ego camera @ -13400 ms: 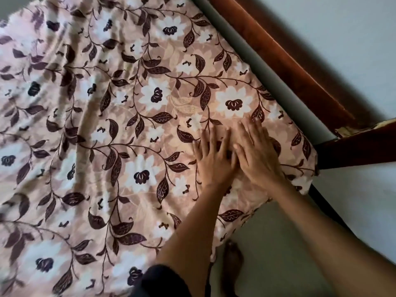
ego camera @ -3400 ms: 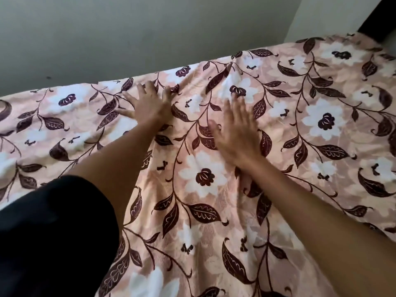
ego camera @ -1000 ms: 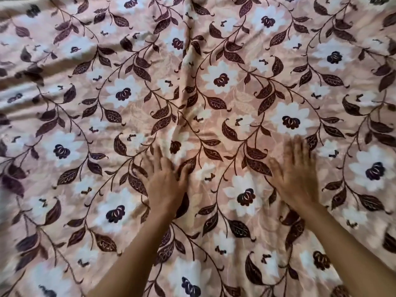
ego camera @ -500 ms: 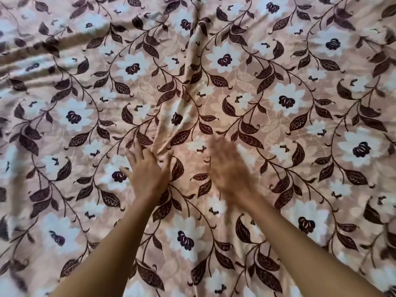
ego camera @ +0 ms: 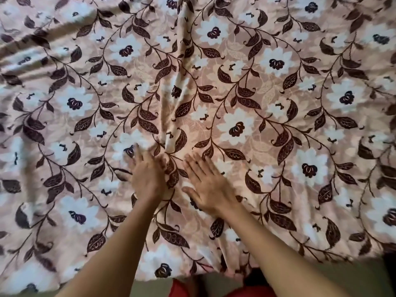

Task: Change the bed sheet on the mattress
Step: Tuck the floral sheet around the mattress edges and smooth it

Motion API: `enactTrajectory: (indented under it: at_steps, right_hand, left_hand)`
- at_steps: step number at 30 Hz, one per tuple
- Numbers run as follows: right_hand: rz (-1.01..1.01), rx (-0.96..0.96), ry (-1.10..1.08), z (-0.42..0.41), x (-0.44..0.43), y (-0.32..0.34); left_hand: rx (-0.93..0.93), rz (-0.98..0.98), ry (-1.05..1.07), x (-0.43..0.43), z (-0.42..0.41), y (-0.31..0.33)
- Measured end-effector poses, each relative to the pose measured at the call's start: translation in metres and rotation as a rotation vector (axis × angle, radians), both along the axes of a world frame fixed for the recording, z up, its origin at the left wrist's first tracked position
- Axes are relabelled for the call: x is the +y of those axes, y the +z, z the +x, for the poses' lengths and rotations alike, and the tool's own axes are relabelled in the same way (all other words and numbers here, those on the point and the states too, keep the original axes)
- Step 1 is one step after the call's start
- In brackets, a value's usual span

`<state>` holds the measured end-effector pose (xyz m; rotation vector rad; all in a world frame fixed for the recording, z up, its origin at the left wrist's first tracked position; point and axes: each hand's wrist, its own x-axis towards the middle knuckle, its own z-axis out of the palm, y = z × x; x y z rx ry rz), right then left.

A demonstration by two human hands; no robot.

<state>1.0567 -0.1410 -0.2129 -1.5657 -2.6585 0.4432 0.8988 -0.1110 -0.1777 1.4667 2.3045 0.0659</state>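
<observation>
A pink bed sheet with white flowers and dark brown leaves covers the whole mattress and fills the view. A long raised fold runs from the top middle down toward my hands. My left hand lies flat on the sheet, fingers spread, just below the end of the fold. My right hand lies flat beside it, a small gap between them, palm down with fingers apart. Neither hand holds cloth. The mattress itself is hidden under the sheet.
The near edge of the sheet hangs at the bottom, with grey-green floor below it. Red clothing shows at the bottom middle. Creases ripple the sheet at the upper left.
Both hands have slid back toward the near edge of the bed, and the right hand has settled flat close beside the left. The view has pulled back, showing the sheet's near edge and floor.
</observation>
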Motion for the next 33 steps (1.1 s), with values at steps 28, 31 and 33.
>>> enactTrajectory:
  at_steps: [28,31,33]
  right_hand:
    - [-0.008,-0.035,-0.528,0.105,-0.126,0.018]
    - [-0.113,-0.149,-0.565,0.132,-0.128,0.016]
    - [-0.101,-0.175,-0.511,0.118,-0.127,0.01]
  left_hand:
    - [0.145,-0.182,-0.165,-0.162,-0.005,0.016]
    - [0.195,-0.194,-0.069,-0.172,-0.029,0.015]
    - [0.188,-0.168,-0.033,-0.178,-0.037,0.013]
